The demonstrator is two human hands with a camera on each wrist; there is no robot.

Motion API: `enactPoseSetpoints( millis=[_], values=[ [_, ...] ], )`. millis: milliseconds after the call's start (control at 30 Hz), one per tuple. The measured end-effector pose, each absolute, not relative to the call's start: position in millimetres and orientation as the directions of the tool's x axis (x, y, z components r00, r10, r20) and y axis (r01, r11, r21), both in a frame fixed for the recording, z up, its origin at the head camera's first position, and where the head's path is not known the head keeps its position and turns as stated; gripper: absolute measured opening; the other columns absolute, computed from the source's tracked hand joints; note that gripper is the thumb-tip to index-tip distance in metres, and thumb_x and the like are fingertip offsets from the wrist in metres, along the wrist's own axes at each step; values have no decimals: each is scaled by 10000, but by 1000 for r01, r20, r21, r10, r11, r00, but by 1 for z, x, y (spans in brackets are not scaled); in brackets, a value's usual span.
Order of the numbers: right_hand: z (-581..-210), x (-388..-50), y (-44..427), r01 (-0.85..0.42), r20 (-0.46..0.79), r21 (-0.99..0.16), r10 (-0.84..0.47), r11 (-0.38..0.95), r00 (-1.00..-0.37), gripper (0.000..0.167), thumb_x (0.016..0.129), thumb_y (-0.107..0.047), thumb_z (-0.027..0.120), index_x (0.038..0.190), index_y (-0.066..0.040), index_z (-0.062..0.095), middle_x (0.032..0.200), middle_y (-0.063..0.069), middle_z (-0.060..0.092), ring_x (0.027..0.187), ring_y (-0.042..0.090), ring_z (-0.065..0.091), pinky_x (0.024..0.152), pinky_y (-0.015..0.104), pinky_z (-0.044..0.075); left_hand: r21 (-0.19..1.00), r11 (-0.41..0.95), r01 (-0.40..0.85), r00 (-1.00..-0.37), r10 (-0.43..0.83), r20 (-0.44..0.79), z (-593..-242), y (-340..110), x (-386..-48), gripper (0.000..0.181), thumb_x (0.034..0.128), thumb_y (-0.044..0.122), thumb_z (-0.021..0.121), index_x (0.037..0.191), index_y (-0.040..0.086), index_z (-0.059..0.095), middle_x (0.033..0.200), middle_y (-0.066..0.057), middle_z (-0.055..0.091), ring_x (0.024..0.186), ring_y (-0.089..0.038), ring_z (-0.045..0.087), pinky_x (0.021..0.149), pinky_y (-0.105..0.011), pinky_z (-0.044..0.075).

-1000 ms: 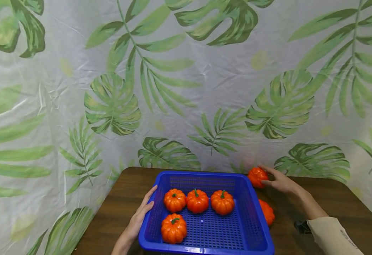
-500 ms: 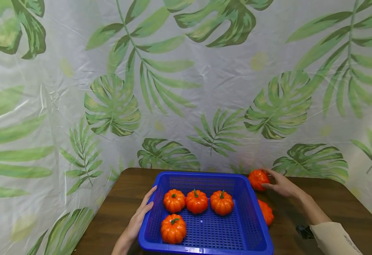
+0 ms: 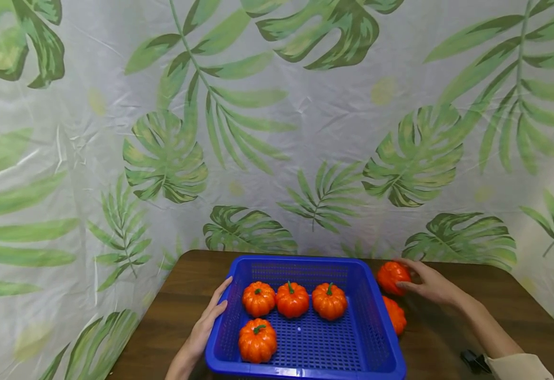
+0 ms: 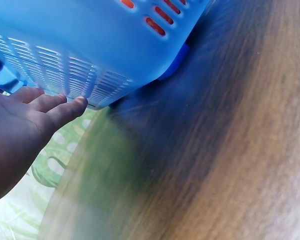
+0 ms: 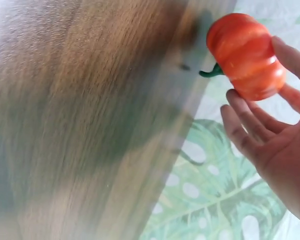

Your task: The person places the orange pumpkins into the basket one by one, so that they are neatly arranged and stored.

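My right hand (image 3: 431,282) holds a small orange pumpkin (image 3: 393,277) between thumb and fingers, just right of the basket's back right corner. In the right wrist view the pumpkin (image 5: 247,55) is tipped sideways, its green stem pointing away from the palm. My left hand (image 3: 203,327) rests against the left side of the blue plastic basket (image 3: 305,374). The left wrist view has its fairly straight fingers (image 4: 65,112) on the slotted wall. Several pumpkins lie inside the basket, including a front left one (image 3: 257,340). Another pumpkin (image 3: 394,315) sits outside, partly hidden by the right wall.
A dark wooden table (image 3: 438,338) carries the basket. Behind it hangs a leaf-patterned sheet (image 3: 329,132). A small black object (image 3: 475,362) is by the right sleeve (image 3: 519,367).
The right hand and its pumpkin have moved a little right and nearer, closer to the pumpkin outside the basket. The left hand and the basket have stayed in place.
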State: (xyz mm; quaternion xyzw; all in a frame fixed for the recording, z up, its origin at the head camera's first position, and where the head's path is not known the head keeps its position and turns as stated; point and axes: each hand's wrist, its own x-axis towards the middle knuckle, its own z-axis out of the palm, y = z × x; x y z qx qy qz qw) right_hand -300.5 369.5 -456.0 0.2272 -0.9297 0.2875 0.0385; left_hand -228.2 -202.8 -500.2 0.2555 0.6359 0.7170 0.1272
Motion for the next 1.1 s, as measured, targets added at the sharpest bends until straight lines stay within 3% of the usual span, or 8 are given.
enactPoseSetpoints(
  millis=[200,333,600,700,833,1100],
  values=[
    [-451,-281,368,-392,193,-481,-342,784,-920,669,951,-313,759,1477,14,506,1119,113,647,928,48,592,717,254,500,978,-160,137,-835,513,201,-500,-204,-229,582,1157,255,198,1666,148,-63,1712,-107,24,1453,-97,427,1115,-301,453],
    [-450,-272,365,-388,223,-443,-320,808,-921,657,922,-311,791,1448,-6,543,1039,86,611,862,58,555,681,259,469,977,-165,138,-832,516,204,-500,-205,-229,580,1157,252,193,1666,151,-65,1710,-77,62,1453,-123,436,1115,-314,457],
    [-454,-267,364,-346,227,-381,-277,857,-934,664,859,-395,838,1373,-37,619,1009,82,579,792,101,510,648,271,431,979,-152,135,-840,507,194,-500,-203,-229,585,1156,254,201,1664,133,-62,1705,-167,-17,1449,-66,422,1115,-282,447],
    [-461,-266,364,-324,241,-364,-248,873,-939,690,841,-422,848,1349,-12,626,1043,116,598,820,136,538,652,305,447,978,-159,134,-836,512,198,-500,-201,-228,584,1156,252,195,1663,128,-69,1704,-193,-43,1457,-72,414,1121,-288,445],
    [-469,-264,363,-291,257,-393,-200,872,-945,709,839,-431,849,1358,-7,618,1124,185,615,928,282,626,712,428,516,977,-162,137,-833,516,202,-501,-200,-229,582,1156,245,192,1663,125,-67,1706,-187,-38,1457,-89,417,1118,-297,450],
    [-478,-264,356,-316,242,-499,-221,807,-945,710,952,-351,747,1496,15,474,1301,329,568,1129,470,618,838,574,539,975,-165,152,-835,506,215,-502,-203,-229,581,1156,244,195,1664,124,-60,1713,-77,59,1457,-88,419,1123,-291,445]
  ],
)
